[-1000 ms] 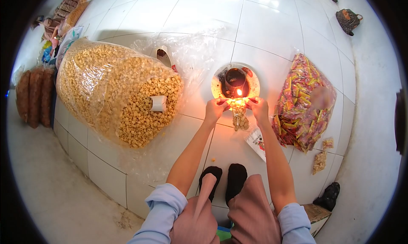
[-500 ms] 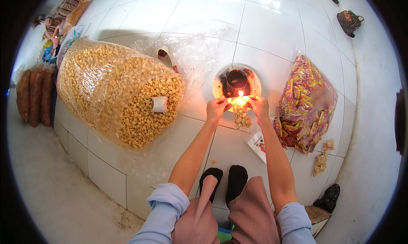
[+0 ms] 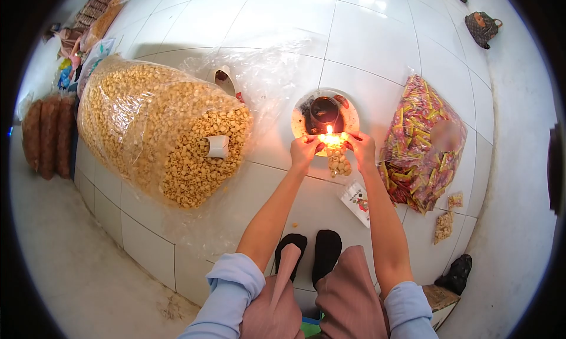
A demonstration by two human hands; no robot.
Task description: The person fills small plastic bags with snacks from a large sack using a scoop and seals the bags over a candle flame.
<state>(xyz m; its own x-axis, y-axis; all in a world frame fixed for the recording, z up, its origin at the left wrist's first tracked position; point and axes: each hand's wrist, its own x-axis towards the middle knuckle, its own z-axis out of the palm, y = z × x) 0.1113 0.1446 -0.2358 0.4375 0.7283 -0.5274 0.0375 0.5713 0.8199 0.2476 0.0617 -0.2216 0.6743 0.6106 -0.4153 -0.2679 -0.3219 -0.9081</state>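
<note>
Between my two hands hangs a small clear plastic bag of puffed snacks, its top edge stretched by the flame. My left hand pinches one upper corner, and my right hand pinches the other. A small flame burns just at the bag's top edge. Behind it, a round plate with dark stains bears a dark cup-like holder. Glare hides the exact edge of the bag by the fire.
To the left lies a large open bag of puffed snacks with a white scoop in it. On the right rests a bag of red and yellow sachets. Two small filled packets and a white printed pouch lie on the tiles.
The hands and the bag stay at the flame, with only a very slight shift. The whole view has drifted a little, and the flame looks a bit taller.
</note>
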